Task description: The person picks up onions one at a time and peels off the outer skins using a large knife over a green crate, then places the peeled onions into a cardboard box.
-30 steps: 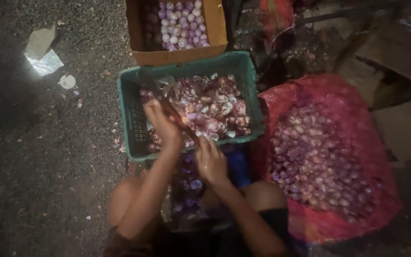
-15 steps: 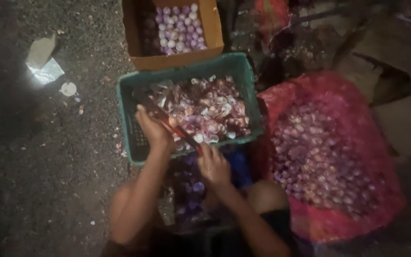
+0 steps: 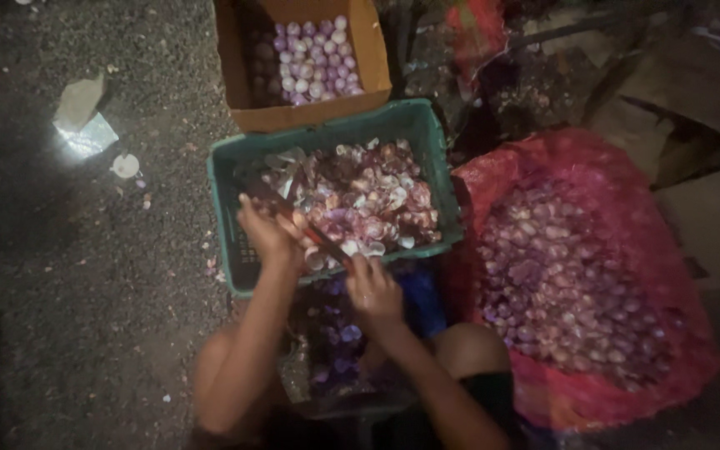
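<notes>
My left hand (image 3: 264,232) is closed around a knife (image 3: 310,233) with a dark blade and reddish handle, held over the near left part of the green plastic crate (image 3: 235,167). My right hand (image 3: 372,287) is closed on a small shallot, just below the knife's end at the crate's near rim. The crate is filled with purple and white shallot skins (image 3: 368,196). Between my knees lie more purple skins (image 3: 335,325).
A cardboard box (image 3: 243,58) of peeled shallots stands behind the crate. At the right, a red mesh sack (image 3: 543,158) lies open, full of unpeeled shallots. Paper scraps (image 3: 81,117) lie on the dark gravel ground at the left. Cardboard pieces (image 3: 710,217) sit at the far right.
Both hands have shifted slightly left and down along the crate's near side with the knife. The view has tilted a little, and the right hand stays closed under the blade.
</notes>
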